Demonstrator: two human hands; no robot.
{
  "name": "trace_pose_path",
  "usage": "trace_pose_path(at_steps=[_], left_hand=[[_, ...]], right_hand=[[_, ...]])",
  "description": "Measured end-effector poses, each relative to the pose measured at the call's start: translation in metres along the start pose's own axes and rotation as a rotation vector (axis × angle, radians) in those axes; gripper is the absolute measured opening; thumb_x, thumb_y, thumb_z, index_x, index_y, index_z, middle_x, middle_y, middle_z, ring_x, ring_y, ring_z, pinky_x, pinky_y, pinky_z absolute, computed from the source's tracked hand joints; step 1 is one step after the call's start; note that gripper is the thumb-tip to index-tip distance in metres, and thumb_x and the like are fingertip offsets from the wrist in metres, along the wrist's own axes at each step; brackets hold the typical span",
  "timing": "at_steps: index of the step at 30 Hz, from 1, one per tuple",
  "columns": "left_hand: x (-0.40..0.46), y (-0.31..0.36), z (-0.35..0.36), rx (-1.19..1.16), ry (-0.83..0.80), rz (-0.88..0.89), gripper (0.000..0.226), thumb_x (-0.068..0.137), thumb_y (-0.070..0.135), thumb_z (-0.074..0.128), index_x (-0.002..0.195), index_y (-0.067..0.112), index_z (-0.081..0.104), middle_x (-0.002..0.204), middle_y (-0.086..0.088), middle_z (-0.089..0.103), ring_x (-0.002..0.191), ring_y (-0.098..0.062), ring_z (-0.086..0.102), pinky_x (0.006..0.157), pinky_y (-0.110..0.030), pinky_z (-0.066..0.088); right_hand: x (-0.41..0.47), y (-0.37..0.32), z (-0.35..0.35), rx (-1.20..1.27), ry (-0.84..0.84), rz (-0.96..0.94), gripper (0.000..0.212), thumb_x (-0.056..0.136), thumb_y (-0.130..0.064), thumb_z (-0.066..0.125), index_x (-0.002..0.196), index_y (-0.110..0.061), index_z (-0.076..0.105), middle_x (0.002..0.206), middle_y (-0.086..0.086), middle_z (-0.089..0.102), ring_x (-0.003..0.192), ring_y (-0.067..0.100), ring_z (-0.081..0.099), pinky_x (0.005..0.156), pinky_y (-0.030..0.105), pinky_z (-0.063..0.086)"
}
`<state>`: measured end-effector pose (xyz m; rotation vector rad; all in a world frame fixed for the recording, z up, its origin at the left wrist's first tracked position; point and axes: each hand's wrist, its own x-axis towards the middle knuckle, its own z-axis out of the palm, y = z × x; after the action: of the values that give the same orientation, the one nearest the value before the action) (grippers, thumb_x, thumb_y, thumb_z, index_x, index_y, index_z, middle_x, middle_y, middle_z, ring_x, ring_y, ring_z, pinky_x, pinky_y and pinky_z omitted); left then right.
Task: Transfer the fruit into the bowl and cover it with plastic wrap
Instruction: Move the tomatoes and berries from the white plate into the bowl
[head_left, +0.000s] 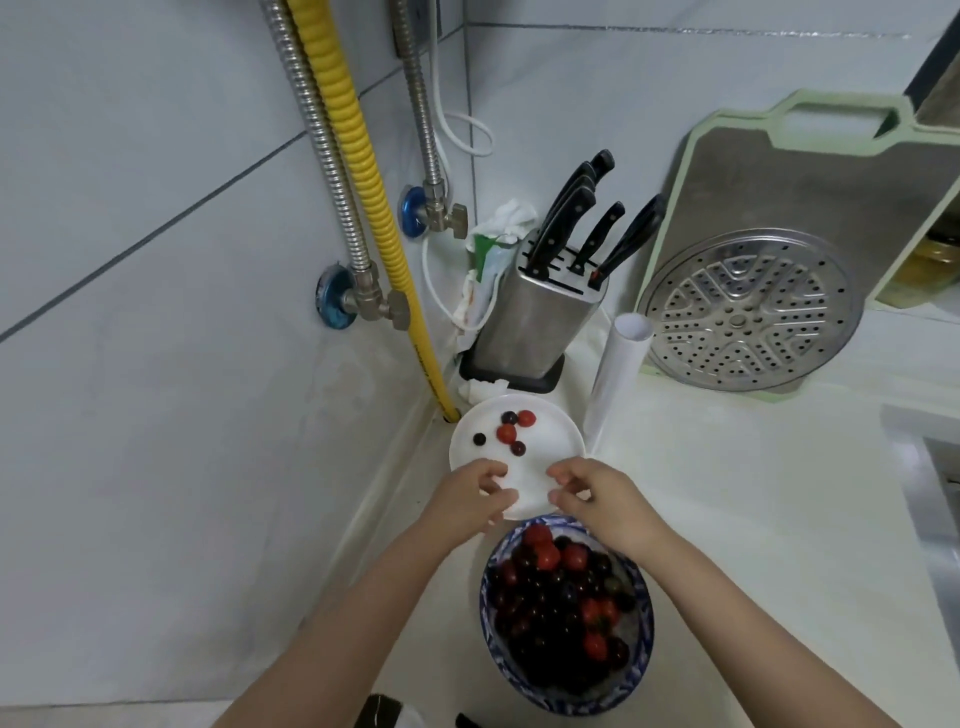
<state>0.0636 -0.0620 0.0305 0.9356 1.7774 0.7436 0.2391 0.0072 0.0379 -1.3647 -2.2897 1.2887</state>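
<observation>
Glossy white counter (727, 493) carries a round white plate (550, 441); both left hand (470, 496) and right hand (597, 499) pinch its near rim, beside a blue-patterned bowl (644, 613) of smooth round fruit (561, 603).

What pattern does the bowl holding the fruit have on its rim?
The bowl has a blue and white mottled pattern along its rim, seen in the head view.

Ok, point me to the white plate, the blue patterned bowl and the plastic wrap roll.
white plate (550, 441), head view, bare inner surface right of the fruit.
blue patterned bowl (488, 618), head view, left rim.
plastic wrap roll (615, 369), head view, middle of the tube's side.
</observation>
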Motion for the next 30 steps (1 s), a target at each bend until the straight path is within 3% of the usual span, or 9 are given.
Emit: trace_pose_path(at_steps=[4,7,13,18,20,25,30], left_hand=[[0.031,-0.001,-0.012,0.145,0.063,-0.024,0.055,0.088,0.028,0.064,0.138,0.019,0.043,0.124,-0.007,0.052,0.107,-0.021,0.055,0.094,-0.037,0.051],[0.049,-0.002,-0.013,0.294,0.089,-0.023,0.059,0.087,0.031,0.064,0.14,0.018,0.039,0.138,-0.008,0.046,0.123,-0.024,0.049,0.1,-0.033,0.043],[0.08,-0.006,-0.006,0.537,0.055,-0.037,0.061,0.083,0.038,0.065,0.134,0.016,0.039,0.137,-0.01,0.041,0.115,-0.025,0.053,0.097,-0.038,0.048],[0.096,-0.008,0.005,0.714,-0.012,-0.11,0.095,0.083,0.044,0.063,0.151,0.008,0.007,0.152,-0.016,0.018,0.133,-0.029,0.038,0.103,-0.036,0.041],[0.102,-0.009,0.01,0.758,0.01,-0.137,0.096,0.084,0.043,0.062,0.15,0.004,0.004,0.153,-0.018,0.014,0.137,-0.029,0.031,0.106,-0.035,0.039],[0.11,-0.011,0.011,0.701,0.1,-0.096,0.049,0.088,0.032,0.058,0.127,0.008,0.041,0.134,-0.013,0.04,0.114,-0.025,0.05,0.09,-0.032,0.045],[0.113,-0.012,0.007,0.61,0.095,-0.039,0.036,0.087,0.027,0.06,0.117,0.009,0.05,0.118,-0.013,0.053,0.088,-0.023,0.055,0.075,-0.034,0.049]], right_hand=[[0.045,-0.005,-0.003,-0.137,-0.059,-0.019,0.038,0.089,-0.02,0.06,0.126,-0.014,0.054,0.122,0.006,0.057,0.1,0.017,0.055,0.091,0.023,0.043],[0.073,-0.005,-0.005,-0.254,-0.13,-0.037,0.048,0.089,-0.023,0.059,0.135,-0.016,0.045,0.137,0.008,0.049,0.119,0.023,0.051,0.103,0.029,0.039],[0.115,0.0,0.0,-0.467,-0.199,-0.089,0.063,0.087,-0.028,0.061,0.142,-0.017,0.033,0.15,0.005,0.033,0.132,0.023,0.039,0.106,0.027,0.031],[0.14,0.008,0.015,-0.594,-0.221,-0.138,0.085,0.077,-0.04,0.065,0.146,-0.019,0.021,0.15,0.007,0.03,0.137,0.026,0.027,0.115,0.033,0.024],[0.15,0.013,0.023,-0.645,-0.238,-0.145,0.088,0.074,-0.045,0.065,0.146,-0.023,0.02,0.148,0.008,0.031,0.135,0.028,0.028,0.113,0.037,0.027],[0.153,0.018,0.032,-0.65,-0.274,-0.145,0.07,0.087,-0.038,0.057,0.146,-0.024,0.023,0.15,0.009,0.025,0.136,0.028,0.031,0.11,0.036,0.03],[0.147,0.029,0.035,-0.552,-0.255,-0.141,0.056,0.082,-0.037,0.061,0.133,-0.026,0.041,0.135,0.008,0.044,0.123,0.025,0.042,0.101,0.034,0.039]])
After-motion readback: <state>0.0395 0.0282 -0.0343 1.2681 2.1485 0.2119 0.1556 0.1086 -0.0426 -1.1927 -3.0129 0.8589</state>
